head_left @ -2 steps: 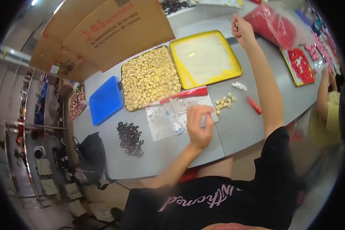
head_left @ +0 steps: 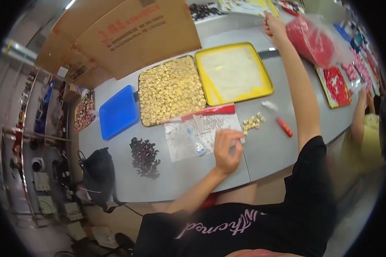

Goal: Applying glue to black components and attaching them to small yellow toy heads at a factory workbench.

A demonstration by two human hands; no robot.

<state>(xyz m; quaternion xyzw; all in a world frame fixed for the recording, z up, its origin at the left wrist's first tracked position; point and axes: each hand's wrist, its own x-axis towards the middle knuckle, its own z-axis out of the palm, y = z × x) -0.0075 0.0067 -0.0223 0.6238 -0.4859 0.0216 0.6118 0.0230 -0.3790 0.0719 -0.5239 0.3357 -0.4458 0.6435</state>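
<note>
My left hand hovers over the right part of a clear plastic bag with a red edge; its fingers are curled, with a gap to the thumb and nothing visible between. A small cluster of pale beige pieces lies just beyond its fingertips. My right arm is stretched far forward. The right hand is closed, close to the far tray, and what its fingers hold is too small to name. A tray full of beige pieces stands beside a yellow tray lined with pale sheet.
A cardboard box stands behind the trays. Left are a blue tray, dark curled pieces and a black bag. Right are a red tube, a bag of red material, a tray of red pieces and another person's hands.
My right hand is a little farther forward, nearer the far tray. The left hand keeps its curled shape, and the whole view has shifted slightly.
</note>
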